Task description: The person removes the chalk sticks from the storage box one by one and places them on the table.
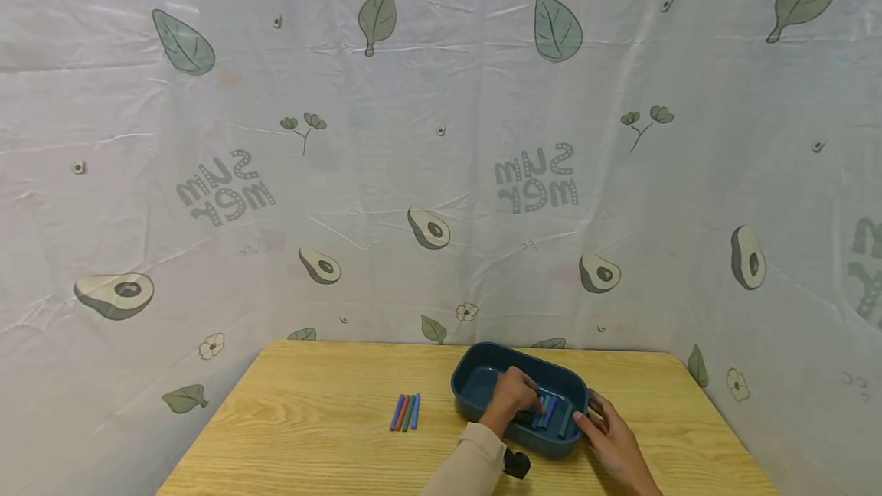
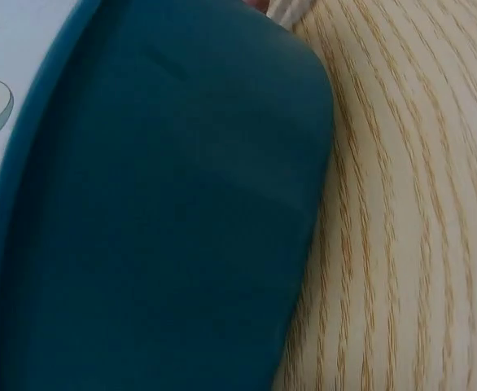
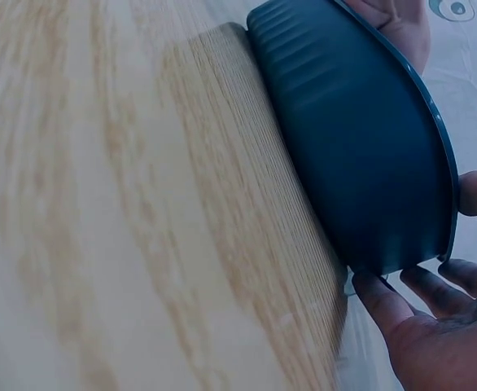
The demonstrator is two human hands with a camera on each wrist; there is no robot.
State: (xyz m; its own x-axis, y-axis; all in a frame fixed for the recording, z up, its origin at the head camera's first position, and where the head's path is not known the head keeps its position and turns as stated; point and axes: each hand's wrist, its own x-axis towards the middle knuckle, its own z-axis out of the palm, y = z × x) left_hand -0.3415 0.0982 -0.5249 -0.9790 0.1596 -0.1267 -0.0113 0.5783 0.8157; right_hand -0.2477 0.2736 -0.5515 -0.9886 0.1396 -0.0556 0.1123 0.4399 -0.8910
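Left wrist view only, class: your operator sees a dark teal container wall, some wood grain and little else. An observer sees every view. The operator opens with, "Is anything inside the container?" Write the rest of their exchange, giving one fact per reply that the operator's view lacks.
Observer: Yes, the head view shows several blue sticks towards the right end of the container.
Operator: Is anything else lying on the table?
Observer: Yes, a row of coloured sticks, one of them red, left of the container in the head view.
Operator: And where is the right hand?
Observer: At the container's right end, its thumb by the rim.
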